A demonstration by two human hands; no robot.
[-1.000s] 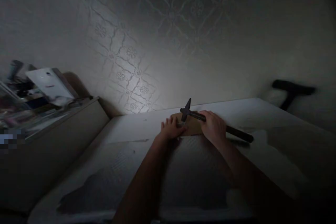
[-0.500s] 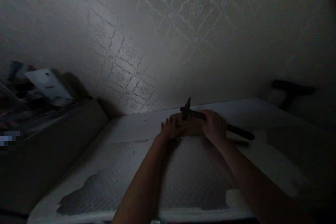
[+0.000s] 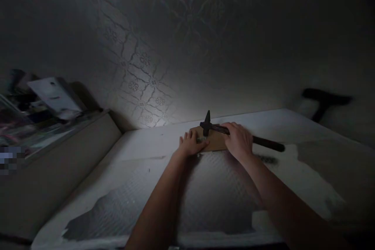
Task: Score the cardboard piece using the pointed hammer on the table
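My right hand is closed around the handle of a hammer, gripping it partway along, so the dark handle end sticks out to the right. The hammer's head hangs just above a brown flat piece, perhaps cardboard or wood; whether they touch I cannot tell. On that piece's left part lies my left hand, fingers spread and thumb stretched toward the hammer head. Between thumb and fingers shows a small, light, ridged object, too small to name.
The white tabletop carries a grey textured sheet and meets a patterned wall. At left a raised ledge holds clutter and a white box. A dark T-shaped object stands at right.
The hammer head has tilted slightly and shifted a little left. Light has dimmed on the upper wall and brightened around the hands. My left hand stays in place.
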